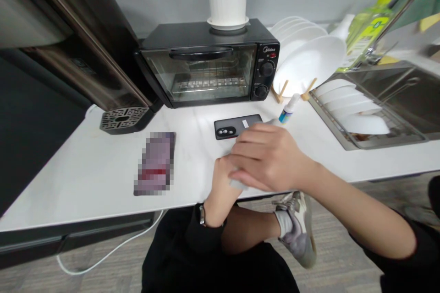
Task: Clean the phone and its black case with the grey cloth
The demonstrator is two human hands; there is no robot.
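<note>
Both hands (pixel 254 160) near counter edge (pixel 103 210)

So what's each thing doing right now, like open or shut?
Oven: door shut, nothing inside.
Black phone: lying face down.
Small bottle: cap on, leaning.
Plates: standing in rack.
Left hand: under right hand.
Right hand: fingers flat over a wipe.

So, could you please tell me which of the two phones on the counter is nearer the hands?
The black phone lying camera-side up, just beyond the right hand.
</note>
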